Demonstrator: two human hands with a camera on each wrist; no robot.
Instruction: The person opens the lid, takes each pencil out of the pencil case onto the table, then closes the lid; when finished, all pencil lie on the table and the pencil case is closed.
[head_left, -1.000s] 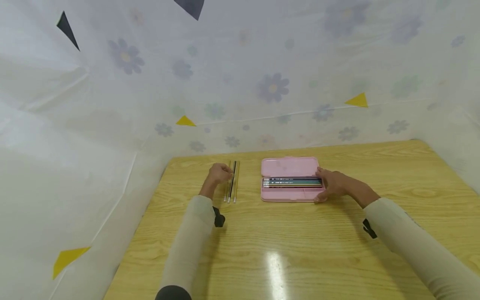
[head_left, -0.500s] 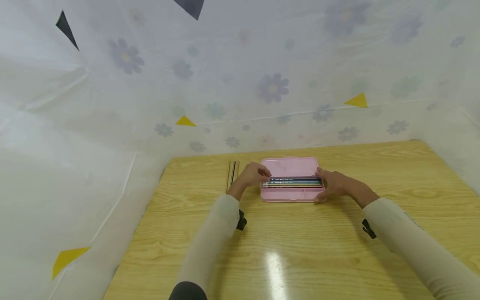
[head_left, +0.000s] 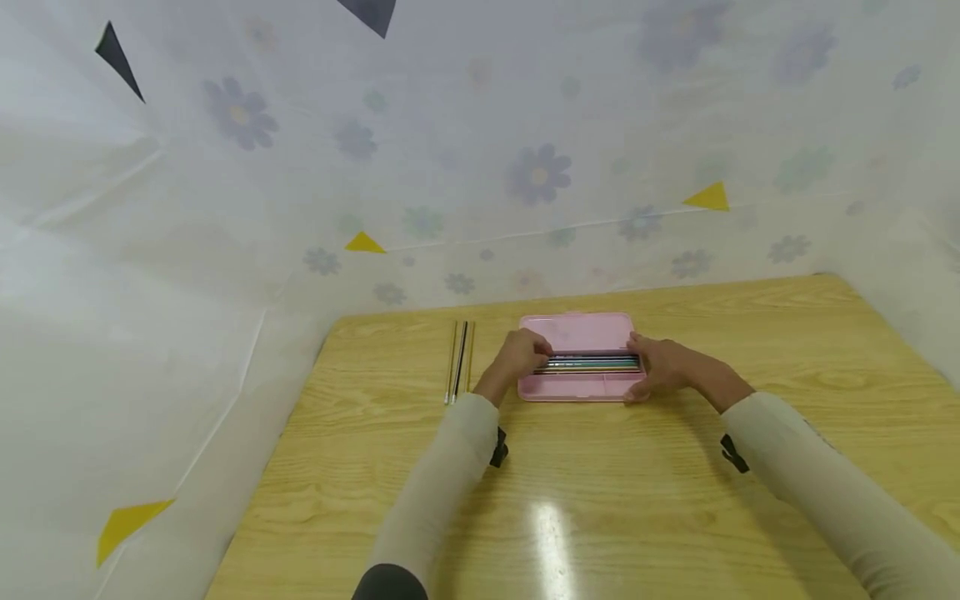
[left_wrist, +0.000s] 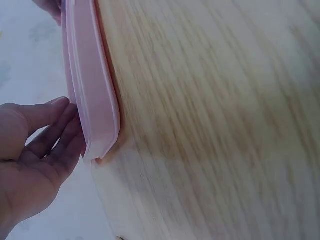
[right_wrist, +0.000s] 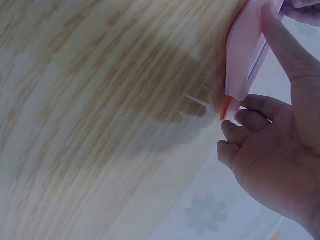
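This looks like a makeshift recording booth set up for desk work, not a lived-in room. A pale wood-grain worktop [head_left: 600,500] fills the lower frame, glossy enough to mirror an overhead light at bottom centre. A thin white sheet [head_left: 450,125] printed with faded flowers hangs behind it and down the left and right edges, creased and draped like a curtain. Yellow triangles [head_left: 708,198] and dark triangles [head_left: 116,58] are stuck on the sheet. School stationery lies on the worktop: a pink pencil case [head_left: 581,332] and loose pencils [head_left: 460,372].
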